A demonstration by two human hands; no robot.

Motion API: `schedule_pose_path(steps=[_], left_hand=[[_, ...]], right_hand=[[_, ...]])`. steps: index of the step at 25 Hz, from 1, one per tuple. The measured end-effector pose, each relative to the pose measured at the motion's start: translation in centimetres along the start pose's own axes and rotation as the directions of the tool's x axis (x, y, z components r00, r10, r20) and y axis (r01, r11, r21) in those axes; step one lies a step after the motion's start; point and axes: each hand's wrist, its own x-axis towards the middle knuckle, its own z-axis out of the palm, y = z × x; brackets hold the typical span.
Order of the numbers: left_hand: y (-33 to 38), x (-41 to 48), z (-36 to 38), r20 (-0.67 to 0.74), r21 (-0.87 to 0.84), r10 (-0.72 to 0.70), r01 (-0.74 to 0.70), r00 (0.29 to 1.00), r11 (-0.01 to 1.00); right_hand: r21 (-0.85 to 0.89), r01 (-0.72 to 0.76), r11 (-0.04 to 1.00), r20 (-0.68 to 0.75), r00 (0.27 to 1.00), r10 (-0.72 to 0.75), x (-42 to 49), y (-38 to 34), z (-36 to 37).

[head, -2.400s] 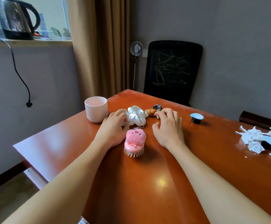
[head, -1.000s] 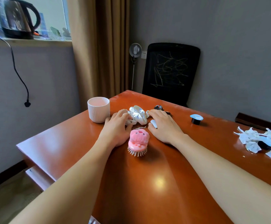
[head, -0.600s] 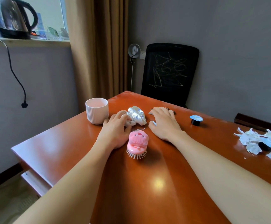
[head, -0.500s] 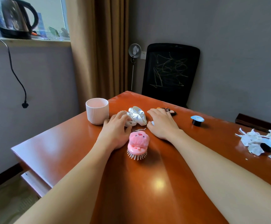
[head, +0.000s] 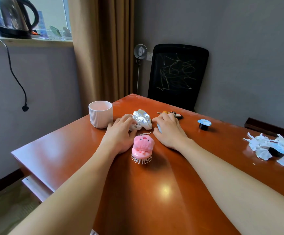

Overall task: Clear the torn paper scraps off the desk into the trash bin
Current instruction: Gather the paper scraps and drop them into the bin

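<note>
Our left hand (head: 119,134) lies relaxed, fingertips touching the crumpled silver fabric bundle (head: 142,119) at its twelve o'clock. Our right hand (head: 169,131) rests palm-down, loosely spread, on the glossy red-brown wooden desk (head: 154,192). The torn white paper scraps (head: 271,146) lie at three o'clock, well apart.

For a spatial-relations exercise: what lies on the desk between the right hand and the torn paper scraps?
Head view: a small blue-lidded black cup stands between the right hand and the torn paper scraps, slightly farther back; otherwise bare desk.
</note>
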Motion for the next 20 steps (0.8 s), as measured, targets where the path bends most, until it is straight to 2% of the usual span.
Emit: schedule_pose_path(steps=[5, 11, 17, 20], left_hand=[[-0.1, 0.1, 0.0, 0.01, 0.014, 0.0, 0.0, 1.0, 1.0], [-0.1, 0.0, 0.0, 0.0, 0.026, 0.009, -0.009, 1.0, 1.0], [0.0, -0.1, 0.1, 0.019, 0.034, 0.087, -0.087, 0.996, 0.996], [-0.2, 0.1, 0.3, 0.03, 0.025, 0.052, -0.053, 0.998, 0.998]], right_hand=[[0.08, -0.038, 0.996, 0.066, 0.997, 0.033, -0.4, 0.5, 0.7], [0.125, -0.042, 0.991, -0.008, 0.999, 0.043, -1.5, 0.4, 0.7], [0.144, -0.107, 0.984, -0.101, 0.987, 0.122, -3.0, 0.0, 0.9], [0.15, -0.139, 0.979, -0.142, 0.977, 0.16, -3.0, -0.5, 0.9]])
